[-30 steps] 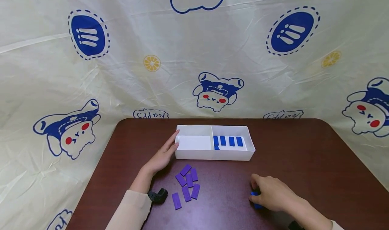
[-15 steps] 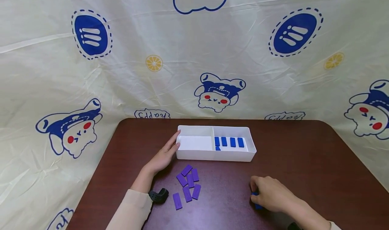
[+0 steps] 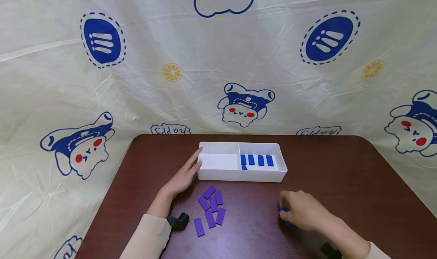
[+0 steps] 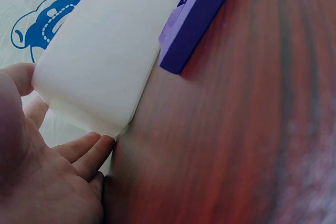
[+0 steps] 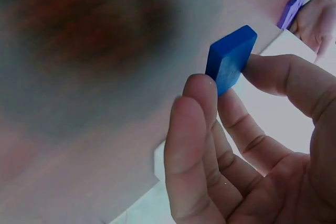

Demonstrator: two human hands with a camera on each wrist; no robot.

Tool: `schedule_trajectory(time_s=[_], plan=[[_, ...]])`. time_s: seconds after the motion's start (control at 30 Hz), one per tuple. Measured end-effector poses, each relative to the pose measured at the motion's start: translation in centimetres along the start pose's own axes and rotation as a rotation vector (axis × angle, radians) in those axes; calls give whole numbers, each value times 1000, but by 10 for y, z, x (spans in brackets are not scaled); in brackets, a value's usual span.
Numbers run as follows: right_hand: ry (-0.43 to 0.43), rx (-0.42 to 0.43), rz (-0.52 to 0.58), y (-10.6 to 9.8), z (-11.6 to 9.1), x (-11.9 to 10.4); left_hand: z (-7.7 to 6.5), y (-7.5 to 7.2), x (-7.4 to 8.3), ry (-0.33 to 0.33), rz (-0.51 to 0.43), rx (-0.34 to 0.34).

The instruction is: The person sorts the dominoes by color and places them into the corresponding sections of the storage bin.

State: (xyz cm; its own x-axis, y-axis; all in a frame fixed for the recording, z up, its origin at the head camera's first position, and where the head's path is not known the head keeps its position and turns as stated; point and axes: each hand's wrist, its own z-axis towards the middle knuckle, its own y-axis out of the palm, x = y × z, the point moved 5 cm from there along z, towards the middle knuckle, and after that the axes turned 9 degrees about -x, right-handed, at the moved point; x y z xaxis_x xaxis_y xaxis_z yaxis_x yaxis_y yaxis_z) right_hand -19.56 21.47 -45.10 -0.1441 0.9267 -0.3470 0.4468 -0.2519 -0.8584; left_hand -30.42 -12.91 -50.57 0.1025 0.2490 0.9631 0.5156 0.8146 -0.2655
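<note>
My right hand [image 3: 304, 210] pinches a small blue rectangular block [image 5: 231, 59] between thumb and fingertips, above the right part of the table. In the right wrist view the block stands tilted, with one end sticking out past the fingers. My left hand [image 3: 181, 180] rests against the left end of a white two-compartment box [image 3: 239, 175]. Its fingers are extended, and in the left wrist view the fingertips touch the box's end wall near the bottom edge. Several blue blocks [image 3: 251, 160] lie in the box's right compartment; the left compartment shows a bare white floor.
Several purple blocks [image 3: 209, 218] lie loosely grouped on the brown table [image 3: 252, 228], in front of the box and right of my left forearm. A dark wrist strap [image 3: 179, 221] juts from the left wrist. A patterned white cloth [image 3: 205, 42] hangs behind the table.
My right hand has shifted slightly forward, toward the box's side of the table, bringing the blue block with it. The left hand stays at the box, and the purple blocks have not moved.
</note>
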Motion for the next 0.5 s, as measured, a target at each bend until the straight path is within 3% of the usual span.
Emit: schedule_trajectory(time_s=[0.5], plan=[[-113,86,-15,-32,9,-18,1,3,1,-16,4,5]])
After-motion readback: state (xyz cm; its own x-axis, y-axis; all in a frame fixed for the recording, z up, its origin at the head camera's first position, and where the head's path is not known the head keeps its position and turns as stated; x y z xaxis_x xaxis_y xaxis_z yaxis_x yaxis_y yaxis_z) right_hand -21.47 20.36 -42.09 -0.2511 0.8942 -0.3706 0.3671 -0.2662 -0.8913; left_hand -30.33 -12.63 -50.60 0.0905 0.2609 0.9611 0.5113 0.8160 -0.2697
